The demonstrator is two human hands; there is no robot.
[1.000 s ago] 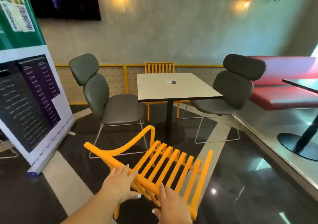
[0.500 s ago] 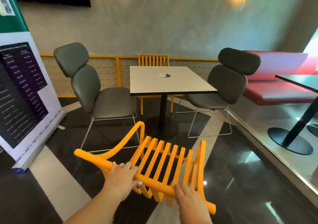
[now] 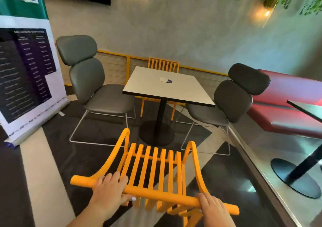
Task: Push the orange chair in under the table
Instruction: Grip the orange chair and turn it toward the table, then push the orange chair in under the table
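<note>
**Both hands on the top rail of the orange chair, short of the counter**

The square white-topped counter (image 3: 167,89) with a black edge stands on a black pedestal post and round base, mid-room against a grey wall. A grey padded chair with a wire frame (image 3: 92,85) sits at its left side, a darker padded chair (image 3: 231,103) at its right, and a second orange slatted chair (image 3: 163,64) is tucked in at the far side. A tall printed banner stand (image 3: 26,73) leans at the left, and a red upholstered bench (image 3: 289,104) runs along the right.

The orange slatted metal chair (image 3: 156,167) stands on the dark glossy floor (image 3: 226,178), in front of the counter's near edge and not under it. Its back faces the camera and its curved arms sweep forward towards the pedestal base.

Both forearms reach forward and down from the bottom of the view. The left hand (image 3: 109,190) lies over the left part of the chair's top rail, fingers curled over the bar near the first slats and thumb tucked below, so it is wrapped round the rail. The right hand (image 3: 212,205) covers the rail close to its right end, palm down, fingers bent over the far side; whether its thumb closes beneath cannot be told.

A small pale card with a dark mark (image 3: 166,80) lies on the counter top.
</note>
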